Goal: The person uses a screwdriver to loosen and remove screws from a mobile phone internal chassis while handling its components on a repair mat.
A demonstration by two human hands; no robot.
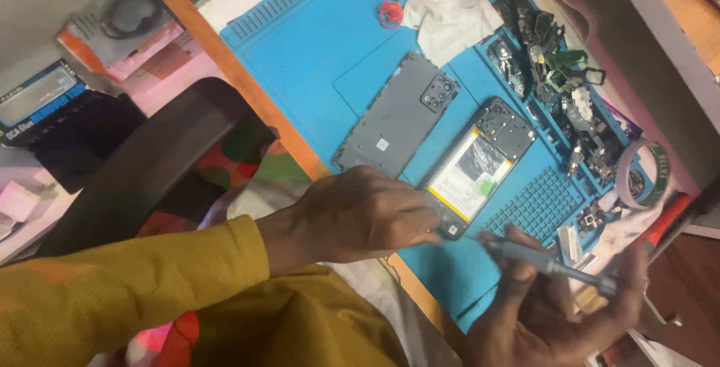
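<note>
A person in a mustard-yellow sleeve [127, 284] works over an opened smartphone [480, 168] on a blue repair mat [315, 59] spread across a desk [247, 89]. The left hand [360, 213] rests at the phone's lower end, its fingers [420, 221] together and pressed against the bottom edge of the handset. The right hand [555, 307] has its fingers clamped on a slim grey screwdriver [547, 262], whose tip meets the phone's lower corner just beside the left fingertips. The phone lies face down near the mat's front edge, its back removed, showing a yellow-and-white battery [469, 176] and a dark camera cluster at the far end. Its detached grey back cover [397, 116] lies just beside it, toward the mat's centre. A crumpled white cloth [450, 14] and a small red loop [390, 13] sit at the far end of the mat. Loose phone parts [555, 89] crowd the compartments along the mat's right side, and a roll of tape [641, 176] stands near them. A dark chair back [150, 164] shows at left, below the desk's wooden edge.
</note>
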